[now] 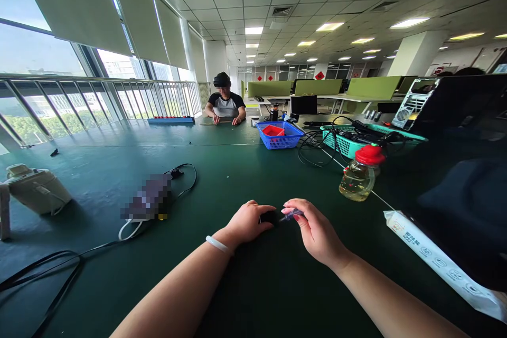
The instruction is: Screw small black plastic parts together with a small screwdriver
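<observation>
Fingers and thumb of my left hand (246, 223) are closed around a small black object (270, 217) on the dark green table (190, 264); its kind is hard to make out. My right hand (320, 233) grips a small screwdriver (292, 215) with a translucent purplish handle. Its thin tip points left, toward the black object; whether they touch I cannot tell. A white band (219, 244) circles my left wrist.
Left lie a blurred-out item (148, 195) with cables and a pale jug-like container (37, 187). Ahead are a blue basket (279, 140), a green basket (343, 143) of cables and a seated person (225, 100). Right stand a red-lidded bottle (358, 179) and a long white packet (439, 261).
</observation>
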Available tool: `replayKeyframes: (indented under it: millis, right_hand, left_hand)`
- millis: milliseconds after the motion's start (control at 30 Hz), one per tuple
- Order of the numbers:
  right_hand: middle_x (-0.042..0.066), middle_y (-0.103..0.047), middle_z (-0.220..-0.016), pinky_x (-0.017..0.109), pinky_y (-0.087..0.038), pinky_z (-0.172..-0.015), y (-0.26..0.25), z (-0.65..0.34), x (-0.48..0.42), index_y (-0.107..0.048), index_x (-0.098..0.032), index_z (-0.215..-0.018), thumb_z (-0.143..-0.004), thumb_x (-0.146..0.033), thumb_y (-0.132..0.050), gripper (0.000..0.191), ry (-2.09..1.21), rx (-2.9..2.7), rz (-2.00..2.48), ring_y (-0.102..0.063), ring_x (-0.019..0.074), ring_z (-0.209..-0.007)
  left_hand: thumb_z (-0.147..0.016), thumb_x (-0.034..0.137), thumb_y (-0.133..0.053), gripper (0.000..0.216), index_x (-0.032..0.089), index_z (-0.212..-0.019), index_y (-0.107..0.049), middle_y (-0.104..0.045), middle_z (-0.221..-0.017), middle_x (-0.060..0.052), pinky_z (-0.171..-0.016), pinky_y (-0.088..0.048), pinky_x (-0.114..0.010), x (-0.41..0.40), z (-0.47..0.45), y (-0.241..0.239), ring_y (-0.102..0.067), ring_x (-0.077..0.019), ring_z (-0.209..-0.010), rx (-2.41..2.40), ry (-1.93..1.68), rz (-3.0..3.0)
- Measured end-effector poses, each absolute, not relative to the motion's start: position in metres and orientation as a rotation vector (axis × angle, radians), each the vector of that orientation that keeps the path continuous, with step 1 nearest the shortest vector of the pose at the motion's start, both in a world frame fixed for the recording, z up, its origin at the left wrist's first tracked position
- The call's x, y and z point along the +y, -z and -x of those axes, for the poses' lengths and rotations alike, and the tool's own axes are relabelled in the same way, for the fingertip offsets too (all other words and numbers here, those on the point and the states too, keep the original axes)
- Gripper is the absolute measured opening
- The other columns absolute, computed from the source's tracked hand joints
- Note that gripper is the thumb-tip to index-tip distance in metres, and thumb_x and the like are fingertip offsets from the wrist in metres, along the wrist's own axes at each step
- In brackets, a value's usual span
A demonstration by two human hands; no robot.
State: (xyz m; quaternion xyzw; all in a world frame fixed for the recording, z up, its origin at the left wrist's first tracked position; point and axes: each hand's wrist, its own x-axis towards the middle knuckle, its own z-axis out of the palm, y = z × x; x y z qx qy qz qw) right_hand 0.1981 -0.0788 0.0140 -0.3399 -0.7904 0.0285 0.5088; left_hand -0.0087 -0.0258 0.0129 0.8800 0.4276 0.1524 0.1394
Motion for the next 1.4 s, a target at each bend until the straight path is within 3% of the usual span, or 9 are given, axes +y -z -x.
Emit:
replayKeyframes:
  millis: [667, 900, 1167, 1300, 1400]
  right_hand:
    - [0.005, -0.072, -0.095, 0.036, -0.060, -0.083, -0.006, -0.206, -0.066, -0.053, -0.024, -0.125, -0.099, -0.032, -0.050, 0.027, -0.273, -1.713, 0.955, -0.073, 0.0188, -0.085]
    - [0.005, -0.071, -0.085, 0.032, -0.061, -0.069, -0.007, -0.210, -0.064, -0.057, -0.021, -0.115, -0.095, -0.039, -0.057, 0.026, -0.239, -1.613, 1.091, -0.073, 0.0196, -0.074]
    - [0.005, -0.073, -0.092, 0.035, -0.062, -0.080, -0.011, -0.201, -0.078, -0.057, -0.024, -0.119, -0.097, -0.026, -0.054, 0.022, -0.017, -1.762, 0.884, -0.073, 0.0197, -0.083]
    - [0.004, -0.073, -0.099, 0.044, -0.059, -0.094, -0.015, -0.192, -0.083, -0.056, -0.028, -0.123, -0.098, -0.017, -0.050, 0.028, 0.106, -1.950, 0.769, -0.072, 0.0222, -0.095]
    - [0.005, -0.072, -0.104, 0.045, -0.059, -0.094, -0.016, -0.188, -0.084, -0.055, -0.029, -0.125, -0.097, -0.012, -0.048, 0.034, 0.090, -2.022, 0.729, -0.071, 0.0226, -0.099]
  left_hand:
    - [-0.080, 0.033, -0.070, 0.055, 0.029, -0.134, -0.061, -0.069, -0.094, -0.005, -0.085, -0.049, -0.033, -0.027, 0.011, -0.014, -0.059, -0.0232, -0.095, 1.246, -0.443, -2.490]
    - [-0.081, 0.034, -0.071, 0.055, 0.028, -0.134, -0.061, -0.069, -0.093, -0.005, -0.086, -0.049, -0.034, -0.025, 0.011, -0.012, -0.059, -0.0229, -0.092, 1.239, -0.443, -2.515]
    - [-0.075, 0.037, -0.078, 0.063, 0.029, -0.134, -0.061, -0.072, -0.097, -0.004, -0.085, -0.049, -0.034, -0.022, 0.011, -0.012, -0.061, -0.0236, -0.094, 1.272, -0.439, -2.482]
    - [-0.076, 0.038, -0.077, 0.058, 0.027, -0.131, -0.063, -0.074, -0.101, -0.004, -0.085, -0.048, -0.035, -0.021, 0.011, -0.011, -0.061, -0.0238, -0.093, 1.235, -0.446, -2.529]
    - [-0.077, 0.039, -0.076, 0.057, 0.027, -0.131, -0.063, -0.075, -0.104, -0.004, -0.085, -0.048, -0.035, -0.021, 0.011, -0.010, -0.061, -0.0240, -0.094, 1.218, -0.443, -2.545]
